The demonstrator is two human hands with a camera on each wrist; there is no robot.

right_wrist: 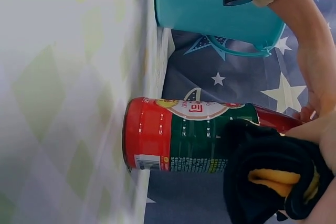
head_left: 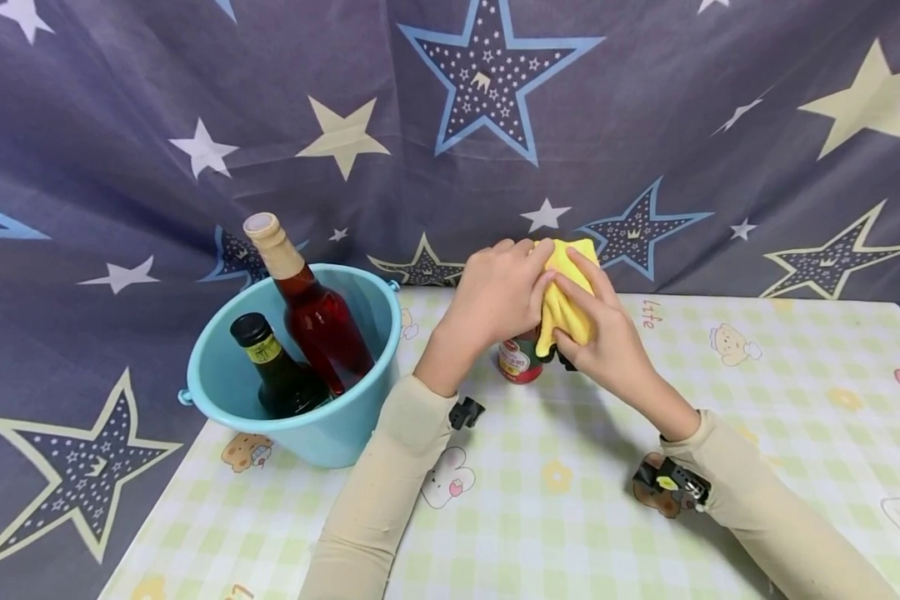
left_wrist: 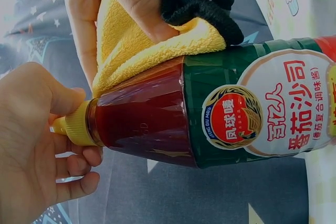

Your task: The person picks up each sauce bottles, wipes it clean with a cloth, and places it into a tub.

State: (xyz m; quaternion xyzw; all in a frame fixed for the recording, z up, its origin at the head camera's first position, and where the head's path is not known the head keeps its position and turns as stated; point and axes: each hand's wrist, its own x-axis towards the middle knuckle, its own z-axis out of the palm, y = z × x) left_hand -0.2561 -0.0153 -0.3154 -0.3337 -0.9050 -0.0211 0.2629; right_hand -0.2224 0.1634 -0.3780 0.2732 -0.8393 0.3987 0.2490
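Observation:
A ketchup bottle (left_wrist: 231,103) with a yellow cap and a green and red label stands upright on the table. My left hand (head_left: 501,287) pinches its yellow cap (left_wrist: 79,124) between thumb and fingers. Bunched in my right hand (head_left: 607,333) is a yellow cloth (head_left: 566,292) with a black edge, gripped and laid against the bottle's shoulder in the left wrist view. From the head, hands and cloth cover the bottle's upper part. The right wrist view has the black edge (right_wrist: 247,177) of the cloth overlapping the label.
To the left stands a light blue bucket (head_left: 330,437) holding a red bottle (head_left: 322,325) with a tan top and a dark bottle (head_left: 288,383) with a black cap. A checked tablecloth (head_left: 570,533) covers the table. Behind it hangs a star-patterned curtain (head_left: 645,100).

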